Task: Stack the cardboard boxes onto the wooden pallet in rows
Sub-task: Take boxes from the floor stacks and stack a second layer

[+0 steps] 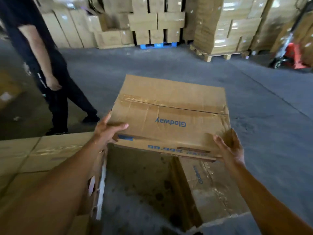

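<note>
Head view puts the cardboard box at dead centre, held in the air between both hands and tilted so its top face shows. The left hand grips the box's corner at 8 o'clock, thumb laid across the top and fingers running up the left side. The right hand is at the 4 o'clock corner, palm pressed to the cardboard with fingers nearly straight along the right side.

The box is brown corrugated card, rectangular, creased and scuffed. A strip of glossy clear tape runs over its centre seam. Blue lettering reads upside down on the top, and more blue print crosses the near face beside a slot-shaped hand hole.

Below the box at 6 o'clock lies a gap of stained grey concrete floor. At 8 o'clock sit flat-topped stacked boxes, taped, one with a torn edge. At 5 o'clock a worn box with wrinkled tape lies lower down.

At 10 o'clock a person in dark clothes stands on the floor. At 12 o'clock tall box stacks rest on a blue pallet. At 1 o'clock a film-wrapped stack stands on a pale wooden pallet, and at 2 o'clock is a blurred red pallet jack.
</note>
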{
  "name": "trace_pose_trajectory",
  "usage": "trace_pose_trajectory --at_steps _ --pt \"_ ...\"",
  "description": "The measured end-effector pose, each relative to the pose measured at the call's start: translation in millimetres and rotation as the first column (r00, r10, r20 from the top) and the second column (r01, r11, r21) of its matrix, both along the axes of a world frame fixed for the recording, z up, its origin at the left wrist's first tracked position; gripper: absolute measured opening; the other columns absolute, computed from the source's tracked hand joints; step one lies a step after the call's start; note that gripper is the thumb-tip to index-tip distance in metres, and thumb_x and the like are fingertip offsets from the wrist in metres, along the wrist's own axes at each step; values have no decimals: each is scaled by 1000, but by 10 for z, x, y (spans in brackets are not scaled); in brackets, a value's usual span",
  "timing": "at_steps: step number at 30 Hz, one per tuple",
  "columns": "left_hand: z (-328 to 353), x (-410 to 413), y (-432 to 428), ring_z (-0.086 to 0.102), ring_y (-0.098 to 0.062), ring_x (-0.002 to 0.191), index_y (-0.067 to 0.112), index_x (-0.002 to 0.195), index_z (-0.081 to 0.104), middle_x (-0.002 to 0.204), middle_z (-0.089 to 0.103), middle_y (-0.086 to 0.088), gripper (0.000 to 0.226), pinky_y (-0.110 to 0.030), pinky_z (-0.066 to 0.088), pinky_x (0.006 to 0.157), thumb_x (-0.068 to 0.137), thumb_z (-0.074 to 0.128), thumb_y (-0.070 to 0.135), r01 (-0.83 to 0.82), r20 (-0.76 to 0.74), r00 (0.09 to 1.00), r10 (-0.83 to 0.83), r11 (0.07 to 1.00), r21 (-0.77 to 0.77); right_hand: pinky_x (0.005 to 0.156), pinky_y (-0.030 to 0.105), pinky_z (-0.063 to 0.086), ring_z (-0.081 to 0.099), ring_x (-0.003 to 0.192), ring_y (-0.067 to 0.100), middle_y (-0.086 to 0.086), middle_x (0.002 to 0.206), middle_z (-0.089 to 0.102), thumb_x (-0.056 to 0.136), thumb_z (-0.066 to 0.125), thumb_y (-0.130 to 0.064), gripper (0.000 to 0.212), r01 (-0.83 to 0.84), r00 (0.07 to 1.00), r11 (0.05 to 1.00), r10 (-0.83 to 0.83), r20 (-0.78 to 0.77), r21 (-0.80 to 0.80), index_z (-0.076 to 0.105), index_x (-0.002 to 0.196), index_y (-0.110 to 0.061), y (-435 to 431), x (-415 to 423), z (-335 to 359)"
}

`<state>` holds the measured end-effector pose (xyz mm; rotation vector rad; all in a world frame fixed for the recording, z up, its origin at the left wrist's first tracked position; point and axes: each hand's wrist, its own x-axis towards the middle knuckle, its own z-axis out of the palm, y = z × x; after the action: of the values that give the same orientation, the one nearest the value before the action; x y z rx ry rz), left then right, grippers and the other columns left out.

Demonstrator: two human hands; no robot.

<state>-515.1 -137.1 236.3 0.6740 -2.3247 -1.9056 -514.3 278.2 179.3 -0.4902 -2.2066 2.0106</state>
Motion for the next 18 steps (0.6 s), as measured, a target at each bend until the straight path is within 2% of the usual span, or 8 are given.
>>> trace_pose_trajectory --at_steps 2,5,8,10,12,15,18 --pt "74 466 -183 46 -37 135 42 154 28 156 36 -5 107 -64 54 88 67 90 29 -36 -60 998 34 999 -33 109 43 44 54 128 19 -9 146 51 69 79 -58 93 -40 999 999 40 -21 13 37 151 -40 -190 246 77" --pt "180 1214 -490 53 -35 127 44 149 38 144 49 0 94 -62 57 83 72 88 26 -63 -136 989 58 997 -33 105 53 48 55 128 26 -2 151 47 77 79 -49 88 -96 994 995 95 -45 -15 35 152 -40 -520 727 200" --pt "276 2039 -832 57 -33 122 46 147 41 141 50 2 91 -56 60 78 71 88 26 -124 -180 977 116 992 -36 107 49 47 54 129 25 3 153 46 81 79 -42 88 -124 988 992 121 -97 -29 33 155 -33 -901 1269 285" --pt "306 2621 -1070 55 -34 125 47 148 38 149 45 -2 95 -46 62 70 70 89 27 -208 -178 965 194 976 -67 112 48 42 50 134 24 2 154 45 81 77 -48 87 -155 983 988 156 -99 20 34 155 -32 -1176 1624 325" --pt "363 3128 -1294 53 -34 126 47 150 35 152 41 -4 97 -41 62 66 70 88 28 -255 -192 952 236 964 -80 116 52 36 44 138 27 1 157 41 81 70 -62 87 -179 979 980 185 -79 82 32 155 -38 -1433 1957 383" --pt "491 3727 -1591 58 -32 119 48 148 38 148 45 -3 93 -55 60 78 72 88 28 -250 -220 947 233 967 -56 114 51 36 44 138 31 3 155 43 85 65 -63 81 -195 975 973 206 -88 121 33 154 -36 -1796 2382 482" --pt "584 4066 -1851 60 -28 115 56 132 49 132 57 5 76 -55 60 79 71 86 31 -150 -264 954 145 989 4 106 46 42 50 130 29 3 143 53 92 63 -54 65 -225 953 958 254 -162 180 43 148 -31 -2100 2627 606"
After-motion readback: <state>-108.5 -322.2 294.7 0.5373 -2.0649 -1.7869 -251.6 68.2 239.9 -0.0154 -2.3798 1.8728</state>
